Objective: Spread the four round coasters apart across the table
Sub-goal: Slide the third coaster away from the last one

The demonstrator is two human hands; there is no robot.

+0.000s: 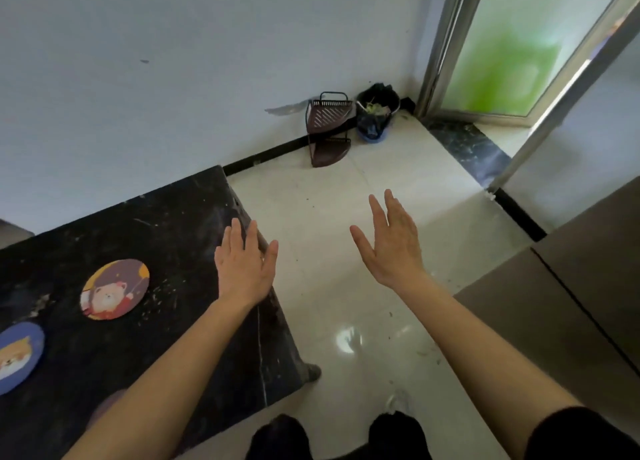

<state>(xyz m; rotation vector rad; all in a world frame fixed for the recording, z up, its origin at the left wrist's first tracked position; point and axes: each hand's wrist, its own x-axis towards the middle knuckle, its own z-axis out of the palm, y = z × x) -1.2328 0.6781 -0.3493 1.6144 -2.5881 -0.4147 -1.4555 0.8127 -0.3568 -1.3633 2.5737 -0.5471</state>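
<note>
Two round coasters lie apart on the black table [166, 224]. One coaster with a bear picture [115, 289] sits mid-table. A blue coaster with a dog picture [19, 357] lies at the left edge of view, partly cut off. A pinkish round shape [105, 406], perhaps another coaster, peeks out under my left forearm. My left hand [244, 267] hovers flat over the table's right edge, fingers apart, holding nothing. My right hand [393, 243] is raised over the floor to the right of the table, open and empty.
White tiled floor [346, 217] spreads right of the table. A brown corner rack [329, 127] and a bin with a dark bag [377, 113] stand in the far corner by a glass door [502, 61]. Brown cabinet fronts [571, 303] stand at the right.
</note>
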